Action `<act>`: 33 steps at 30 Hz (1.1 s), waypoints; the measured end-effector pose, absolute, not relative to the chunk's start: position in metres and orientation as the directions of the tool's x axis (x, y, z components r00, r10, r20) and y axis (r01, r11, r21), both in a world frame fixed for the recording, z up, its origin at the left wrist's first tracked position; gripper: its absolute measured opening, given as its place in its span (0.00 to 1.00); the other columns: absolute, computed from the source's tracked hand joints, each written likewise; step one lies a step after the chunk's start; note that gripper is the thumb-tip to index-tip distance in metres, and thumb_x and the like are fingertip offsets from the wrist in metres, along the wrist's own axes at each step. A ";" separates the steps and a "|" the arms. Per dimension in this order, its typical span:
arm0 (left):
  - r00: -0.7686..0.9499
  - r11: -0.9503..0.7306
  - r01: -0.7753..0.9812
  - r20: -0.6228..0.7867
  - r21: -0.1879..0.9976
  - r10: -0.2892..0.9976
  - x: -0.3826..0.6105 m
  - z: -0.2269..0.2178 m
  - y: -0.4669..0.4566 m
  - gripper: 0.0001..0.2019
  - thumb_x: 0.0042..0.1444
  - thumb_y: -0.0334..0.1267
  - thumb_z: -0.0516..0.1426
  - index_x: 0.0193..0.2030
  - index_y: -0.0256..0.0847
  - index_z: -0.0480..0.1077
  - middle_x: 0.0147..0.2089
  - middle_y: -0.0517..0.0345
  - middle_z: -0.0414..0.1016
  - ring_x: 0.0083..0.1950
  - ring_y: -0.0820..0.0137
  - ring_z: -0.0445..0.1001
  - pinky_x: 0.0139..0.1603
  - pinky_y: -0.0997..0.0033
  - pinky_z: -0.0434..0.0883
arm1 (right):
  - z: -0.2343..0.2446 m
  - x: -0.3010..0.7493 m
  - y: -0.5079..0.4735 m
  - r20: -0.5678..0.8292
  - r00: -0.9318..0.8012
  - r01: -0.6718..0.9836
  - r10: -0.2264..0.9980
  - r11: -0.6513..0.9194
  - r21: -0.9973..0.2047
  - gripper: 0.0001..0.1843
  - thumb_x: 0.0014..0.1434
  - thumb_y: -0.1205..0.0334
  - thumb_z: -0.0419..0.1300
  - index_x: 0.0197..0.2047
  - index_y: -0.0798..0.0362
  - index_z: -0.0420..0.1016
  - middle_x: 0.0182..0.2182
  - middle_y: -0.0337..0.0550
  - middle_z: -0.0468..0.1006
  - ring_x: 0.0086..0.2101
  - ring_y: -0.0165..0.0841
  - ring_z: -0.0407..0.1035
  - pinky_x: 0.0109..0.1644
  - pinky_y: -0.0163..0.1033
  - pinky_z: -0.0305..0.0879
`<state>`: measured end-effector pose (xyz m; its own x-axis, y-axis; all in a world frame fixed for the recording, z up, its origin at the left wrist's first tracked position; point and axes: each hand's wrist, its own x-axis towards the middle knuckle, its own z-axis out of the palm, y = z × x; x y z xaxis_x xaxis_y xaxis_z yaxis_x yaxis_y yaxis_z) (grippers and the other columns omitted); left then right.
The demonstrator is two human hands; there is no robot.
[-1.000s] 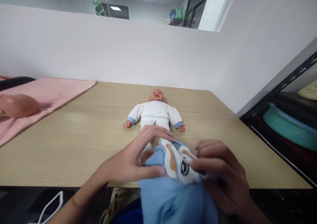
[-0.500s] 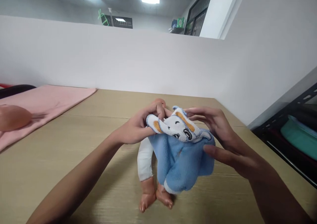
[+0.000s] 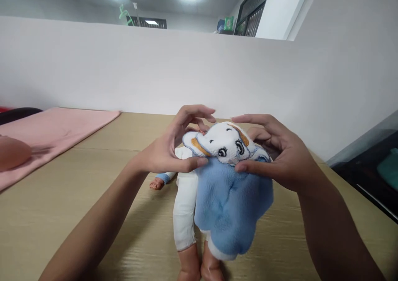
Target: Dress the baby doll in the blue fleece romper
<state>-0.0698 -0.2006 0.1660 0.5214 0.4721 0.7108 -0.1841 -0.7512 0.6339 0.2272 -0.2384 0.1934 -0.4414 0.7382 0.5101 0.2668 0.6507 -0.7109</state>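
A baby doll in white clothes (image 3: 184, 214) lies on its back on the wooden table (image 3: 62, 214), its feet toward me. Above its body I hold a light blue fleece garment (image 3: 231, 202) with a white elephant face (image 3: 225, 143) on top. My left hand (image 3: 169, 148) pinches the garment's left side at the elephant's ear. My right hand (image 3: 276, 152) grips its right side, thumb pressed on the blue fleece. The garment hides the doll's head and chest.
A pink cloth (image 3: 52, 129) covers the table's far left, with a peach-coloured rounded object (image 3: 10, 152) on it. A white partition wall runs behind the table. A dark metal shelf (image 3: 367, 177) stands at the right.
Both hands lifted the blue garment from the table's near edge and carried it forward over the doll. The elephant face now points toward me. The view moved closer to the doll.
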 end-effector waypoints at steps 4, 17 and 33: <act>0.611 -0.697 -0.085 0.590 0.713 0.529 -0.070 0.167 -0.207 0.36 0.59 0.41 0.79 0.71 0.47 0.72 0.66 0.46 0.78 0.67 0.55 0.77 0.67 0.59 0.78 | 0.193 0.222 -0.242 0.551 -0.416 0.286 0.723 0.680 -0.676 0.43 0.55 0.46 0.86 0.70 0.40 0.80 0.36 0.37 0.81 0.35 0.37 0.80 0.37 0.37 0.80; 0.506 -0.719 -0.133 0.670 0.682 0.543 -0.057 0.163 -0.221 0.19 0.64 0.39 0.77 0.56 0.42 0.79 0.53 0.51 0.85 0.51 0.65 0.86 0.49 0.69 0.82 | 0.198 0.235 -0.230 0.421 -0.708 0.275 0.566 0.771 -0.574 0.18 0.70 0.40 0.71 0.45 0.45 0.85 0.40 0.44 0.82 0.40 0.41 0.76 0.44 0.44 0.76; 0.649 -0.663 0.036 0.487 0.748 0.585 -0.080 0.167 -0.209 0.10 0.74 0.46 0.68 0.53 0.44 0.80 0.50 0.56 0.80 0.47 0.68 0.76 0.48 0.70 0.73 | 0.189 0.232 -0.222 0.555 -0.489 0.039 0.673 0.653 -0.757 0.31 0.58 0.57 0.83 0.60 0.38 0.77 0.44 0.40 0.86 0.44 0.43 0.85 0.44 0.44 0.84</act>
